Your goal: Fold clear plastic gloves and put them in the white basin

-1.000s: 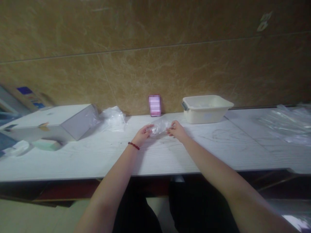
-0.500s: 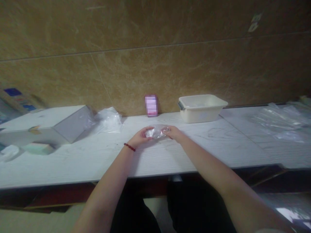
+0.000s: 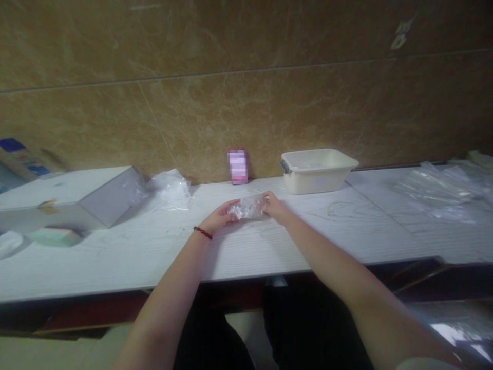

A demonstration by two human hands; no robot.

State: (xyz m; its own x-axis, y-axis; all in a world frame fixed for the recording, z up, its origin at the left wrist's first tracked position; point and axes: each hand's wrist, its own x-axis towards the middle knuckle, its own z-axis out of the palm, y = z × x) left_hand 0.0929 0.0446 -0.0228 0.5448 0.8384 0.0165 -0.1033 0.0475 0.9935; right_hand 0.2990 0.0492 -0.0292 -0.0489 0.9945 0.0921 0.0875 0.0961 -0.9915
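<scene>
A small crumpled clear plastic bag [image 3: 247, 207] is held between both hands just above the white table [image 3: 154, 252]. My left hand [image 3: 219, 218], with a red bead bracelet at the wrist, pinches the bag's left end with closed fingers. My right hand [image 3: 271, 206] grips the right end, fingers closed too. What is inside the bag cannot be made out.
A cream plastic tub [image 3: 316, 170] stands at the back right by the brown tiled wall. A small pink box [image 3: 238, 166] leans on the wall. A white box [image 3: 73, 198] and loose clear plastic [image 3: 169, 189] lie left. Clear plastic sheets [image 3: 442, 191] lie far right.
My two hands have drawn closer together, squeezing the plastic bag into a tighter bundle. The view has shifted slightly.
</scene>
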